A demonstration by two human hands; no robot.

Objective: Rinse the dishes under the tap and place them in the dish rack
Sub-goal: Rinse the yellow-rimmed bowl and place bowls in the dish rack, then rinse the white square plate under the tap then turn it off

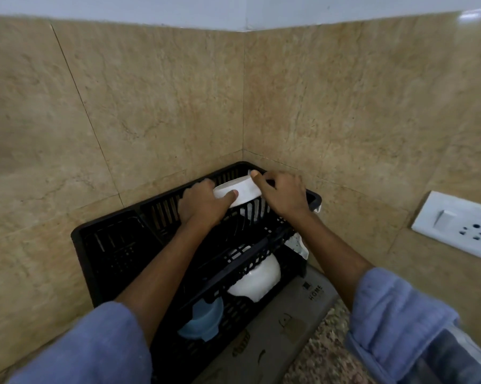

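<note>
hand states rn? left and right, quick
Left hand: closed on the white bowl, thumb across its side.
Right hand: gripping the same bowl's other end, over the dish rack.

Indoor light is moderate and soft, with no hard-edged shadows on the tan stone wall tiles (156, 106). A small bright glare patch sits on the glossy tile at the upper right corner of the frame. The black dish rack (117, 245), low in the middle of the frame, is the darkest area; its inner slats are nearly lost in shadow. White dishes inside it stand out brightly. The wide-angle lens bends straight lines: the tile seams and the wall's top edge curve toward the frame's edges. The blue sleeves (394, 314) at the bottom corners look soft and slightly blurred, as does the white wall socket (455, 225) at right. The whole picture is mildly soft and grainy.
</note>
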